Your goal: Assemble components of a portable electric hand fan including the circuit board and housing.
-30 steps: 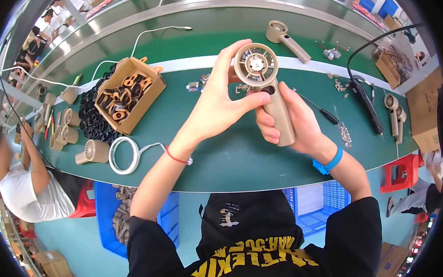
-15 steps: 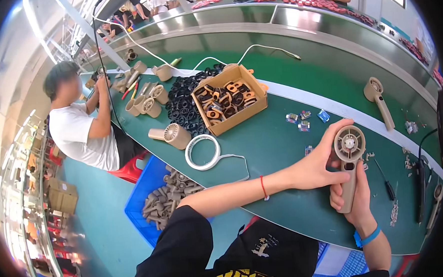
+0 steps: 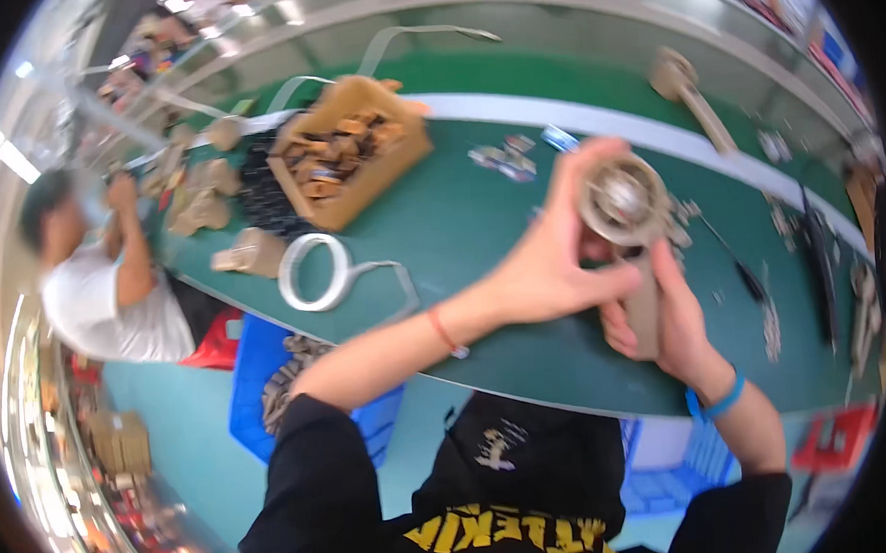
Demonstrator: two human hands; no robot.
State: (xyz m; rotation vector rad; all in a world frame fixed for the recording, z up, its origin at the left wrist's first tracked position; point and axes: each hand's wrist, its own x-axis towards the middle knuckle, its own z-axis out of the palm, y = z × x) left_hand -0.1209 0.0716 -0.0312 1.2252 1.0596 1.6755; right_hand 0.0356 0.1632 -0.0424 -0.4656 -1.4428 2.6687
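Observation:
A beige handheld fan (image 3: pixel 644 306) is held upright over the green table, its round head toward the far side. My left hand (image 3: pixel 572 250) grips the fan's head from the left, thumb lying across the neck. Around the handle wrap the fingers of my right hand (image 3: pixel 671 325), lower down. The picture is smeared by motion, so the fan's fine parts cannot be made out. Small circuit boards (image 3: pixel 505 159) lie beyond my left hand. To the right of the fan rests a thin dark screwdriver (image 3: pixel 749 278).
A cardboard box (image 3: pixel 382 170) of orange and dark parts stands left of centre, beside black rings (image 3: pixel 270 190). Nearer lies a white cable roll (image 3: pixel 285 285). A blue crate (image 3: pixel 253 387) sits below the table edge. A co-worker (image 3: pixel 113 294) sits at the left. Another fan (image 3: pixel 700 108) lies far right.
The whole view has shifted and blurred; the table's things now appear farther left and higher. Both hands keep their hold on the fan, whose head looks tilted differently.

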